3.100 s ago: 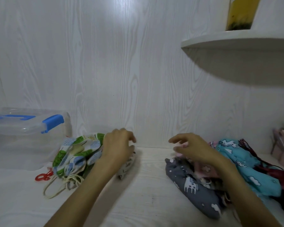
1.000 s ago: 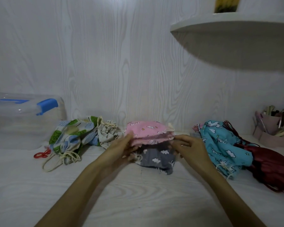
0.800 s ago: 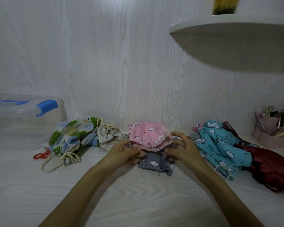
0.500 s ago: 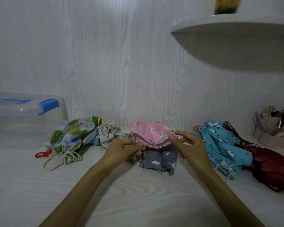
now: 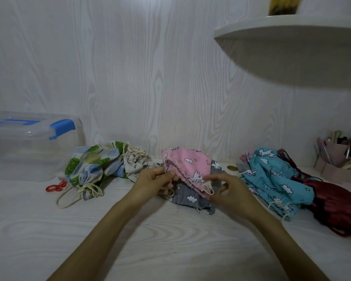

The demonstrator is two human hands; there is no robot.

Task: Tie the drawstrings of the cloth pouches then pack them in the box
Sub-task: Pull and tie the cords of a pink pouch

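Now, at the centre of the frame:
Pink pouch: it was held a little above the bench, with its gathered mouth turned toward the camera, and it lay partly over a grey pouch with white clouds.
Left hand: its thumb and fingers pinched the gathered edge of the pink pouch on the left side.
Right hand: its fingers were curled close to the pouch's right corner, where the knotted drawstring hung; I could not tell for sure if they already pinched the cord.
Left pile: a pouch with green and blue leaves and a small beige pouch lay side by side at the middle left, with cream cords trailing toward the camera.
Box: clear plastic with blue latches, at the far left of the frame against the wall, its lid on.
Red ring: a small red plastic piece lay just in front of the box, beside the leaf pouch.
Right pile: a turquoise pouch with white unicorns lay at the middle right, touching a dark red pouch further right.
Pen holder: pink, at the far right edge, with pens inside.
Shelf: white and rounded, in the upper right.
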